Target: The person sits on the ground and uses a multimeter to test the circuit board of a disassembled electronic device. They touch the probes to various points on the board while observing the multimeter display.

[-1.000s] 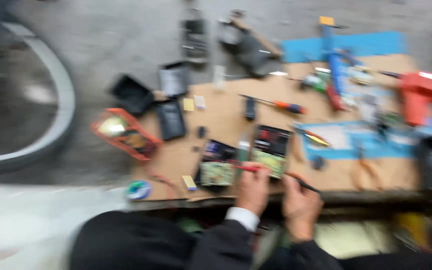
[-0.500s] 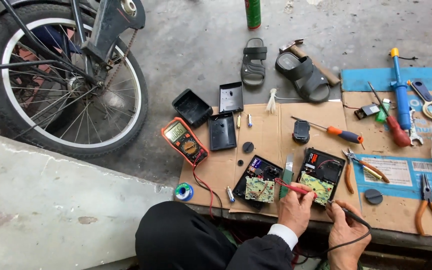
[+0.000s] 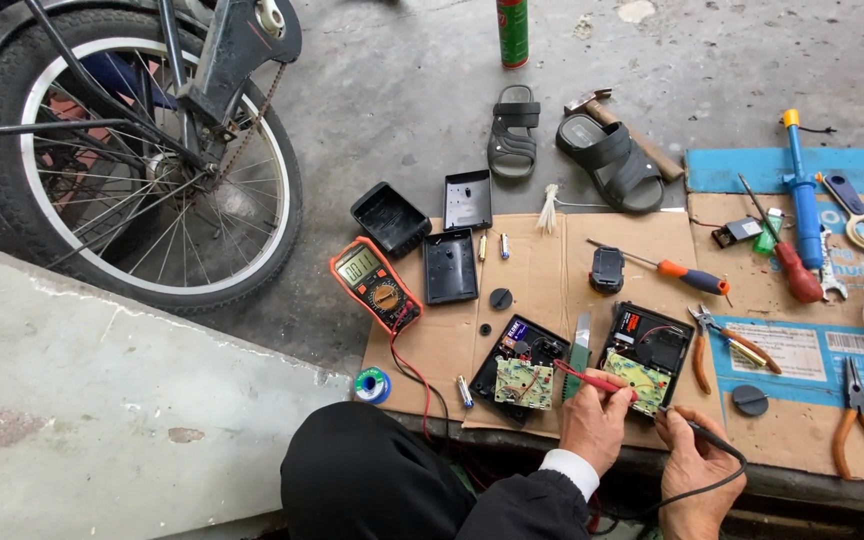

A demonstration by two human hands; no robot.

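Observation:
My left hand (image 3: 597, 425) grips a red probe (image 3: 590, 379) whose tip lies between two opened black devices on the cardboard (image 3: 542, 270). My right hand (image 3: 694, 472) holds a black probe (image 3: 704, 434) with its tip at the green circuit board (image 3: 640, 381) of the right device (image 3: 652, 350). The left device (image 3: 524, 368) also shows a green board. Red and black leads run to an orange multimeter (image 3: 376, 284) at the cardboard's left edge.
Black case halves (image 3: 449, 265), pliers (image 3: 712, 345), screwdrivers (image 3: 687, 272), a solder spool (image 3: 372, 384) and more tools lie around. Two sandals (image 3: 607, 160) and a spray can (image 3: 512, 32) are on the concrete floor. A bicycle wheel (image 3: 142, 170) stands at left, by a concrete ledge (image 3: 102, 420).
The view has steadied and swung so the bicycle wheel shows at left. Both hands stay by the open devices with the probes.

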